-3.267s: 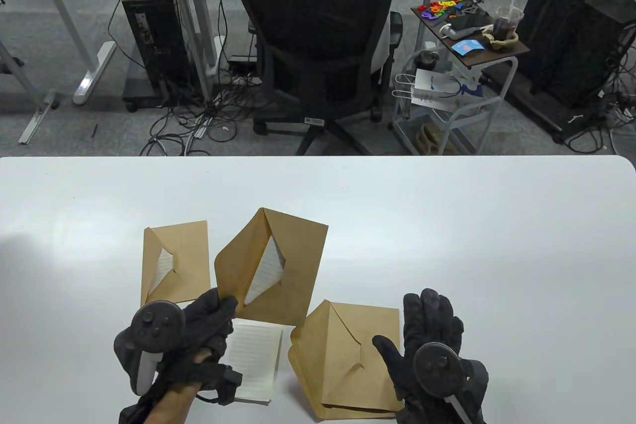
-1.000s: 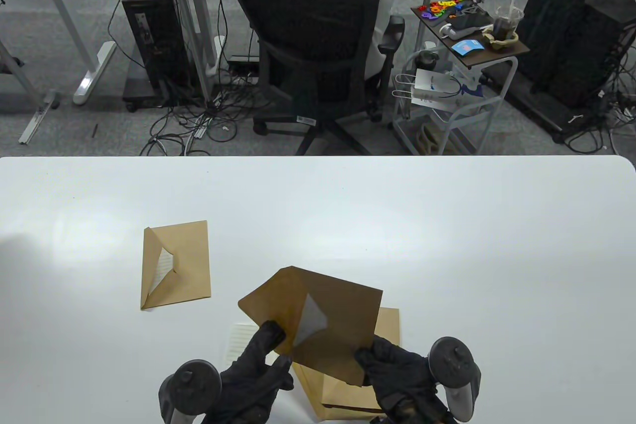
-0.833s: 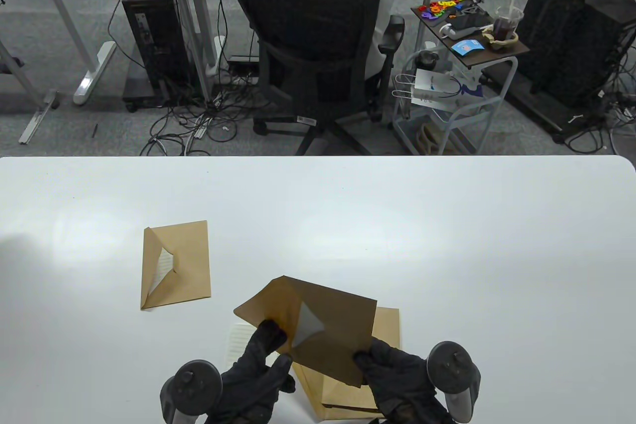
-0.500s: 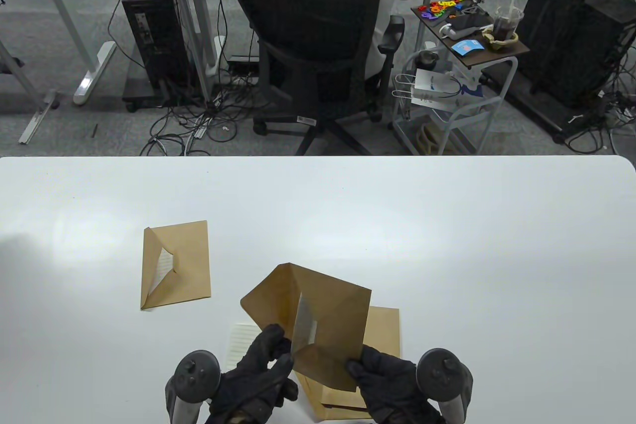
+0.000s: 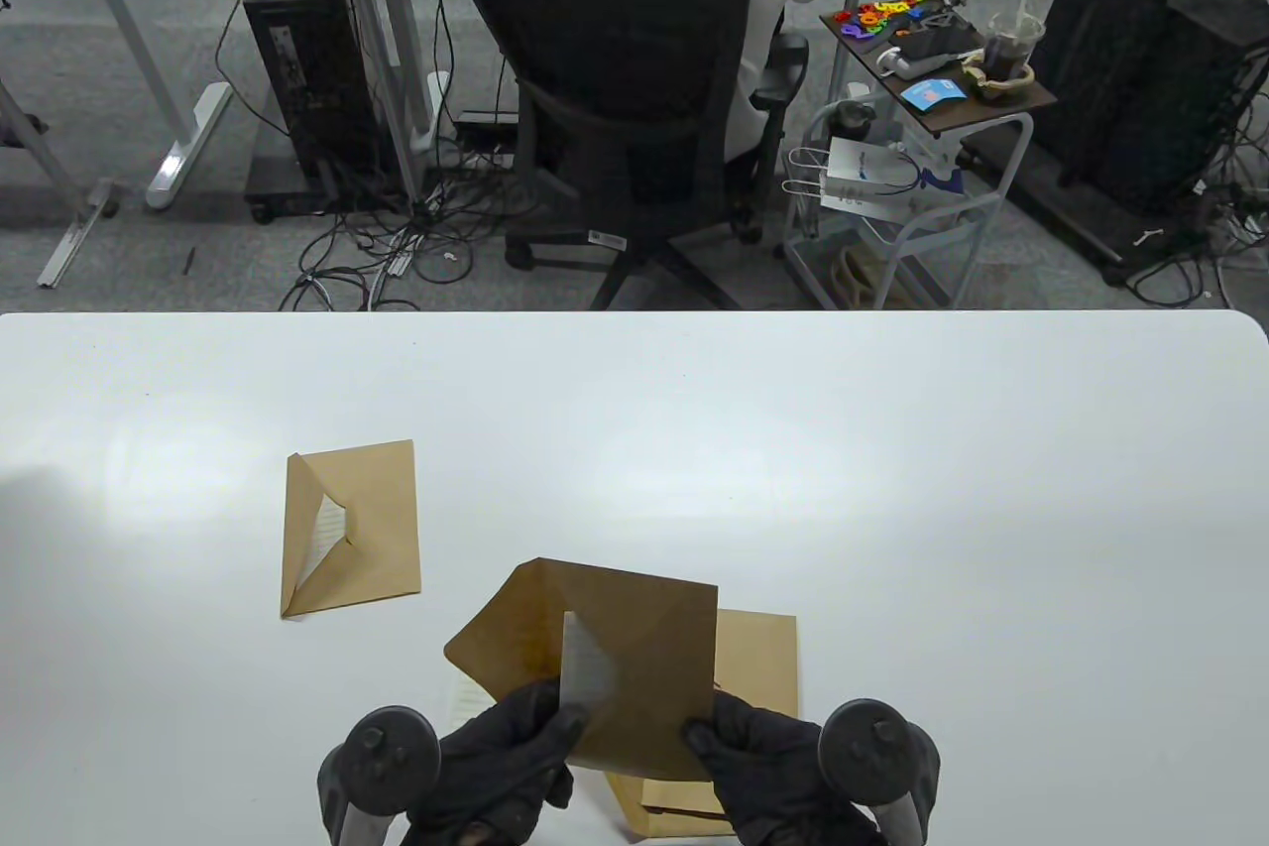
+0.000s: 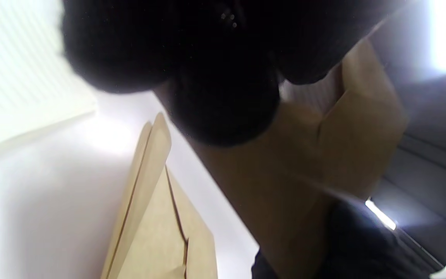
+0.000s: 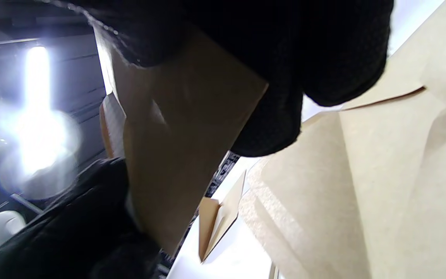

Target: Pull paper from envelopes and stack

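I hold a brown envelope (image 5: 644,648) tilted above the table's near edge. My left hand (image 5: 540,722) pinches the lined paper (image 5: 587,667) that shows at the envelope's open flap. My right hand (image 5: 709,737) grips the envelope's lower right corner. The left wrist view shows my dark fingers (image 6: 223,97) against the envelope (image 6: 285,166). The right wrist view shows my fingers (image 7: 323,58) on its corner (image 7: 176,147). One lined sheet (image 5: 464,692) lies flat on the table under my left hand.
A second envelope (image 5: 352,529) with paper showing in its flap lies to the left on the white table (image 5: 892,489). Another brown envelope (image 5: 758,658) lies under the held one, no paper showing. An office chair (image 5: 625,92) and a cart stand beyond the far edge.
The held envelope has moved from the left over to the middle and toward me, and turned more upright. My right hand left the flat envelope and took the held one's corner.
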The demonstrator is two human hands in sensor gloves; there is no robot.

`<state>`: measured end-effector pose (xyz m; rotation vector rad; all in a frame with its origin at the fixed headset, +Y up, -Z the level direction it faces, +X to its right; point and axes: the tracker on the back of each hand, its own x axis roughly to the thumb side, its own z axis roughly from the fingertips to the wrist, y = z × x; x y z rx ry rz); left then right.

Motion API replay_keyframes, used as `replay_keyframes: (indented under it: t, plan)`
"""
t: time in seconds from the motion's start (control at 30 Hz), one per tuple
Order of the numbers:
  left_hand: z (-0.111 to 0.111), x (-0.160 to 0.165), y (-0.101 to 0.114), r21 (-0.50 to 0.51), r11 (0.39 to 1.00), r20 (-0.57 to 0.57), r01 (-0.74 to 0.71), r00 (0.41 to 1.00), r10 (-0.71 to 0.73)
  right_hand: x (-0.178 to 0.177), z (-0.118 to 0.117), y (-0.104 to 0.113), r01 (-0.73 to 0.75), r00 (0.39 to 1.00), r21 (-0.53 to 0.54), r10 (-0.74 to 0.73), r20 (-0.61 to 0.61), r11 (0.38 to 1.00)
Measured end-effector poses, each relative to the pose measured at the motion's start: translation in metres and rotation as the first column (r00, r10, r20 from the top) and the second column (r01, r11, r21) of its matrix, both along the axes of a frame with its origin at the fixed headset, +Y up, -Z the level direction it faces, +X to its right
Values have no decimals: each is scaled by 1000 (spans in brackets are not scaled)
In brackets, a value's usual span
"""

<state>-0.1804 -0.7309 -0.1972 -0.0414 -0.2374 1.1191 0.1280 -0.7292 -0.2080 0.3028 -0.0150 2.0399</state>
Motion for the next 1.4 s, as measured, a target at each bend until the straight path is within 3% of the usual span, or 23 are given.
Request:
replay_keyframes:
  t: [0.23,0.4,0.6,0.83,1.1,1.27,1.4]
  plan:
    - [-6,-39,15,39,992,-62,-122,990,124,17,-1,7,-38,988,26,34,148,999]
    - [-7,-78,18,-70,973,-184,-220,961,204,37,-4,14,81,969,3,-80,236,997]
    - [-16,-82,-6,-343,939,-199,-12,978,-60,63,-10,16,225,927,-27,-206,315,974]
    - [-26,-75,-33,-500,860,-156,108,965,-212,66,-12,13,222,925,-54,-193,328,974]
    - [-25,-68,-40,-545,803,-109,242,929,-353,63,-13,11,199,935,-61,-170,310,978]
    - [-22,-65,-32,-508,797,-85,328,901,-425,63,-13,11,199,936,-62,-171,308,978]
    - [-15,-65,-13,-443,790,-147,424,835,-530,63,-13,11,199,936,-65,-169,309,978]
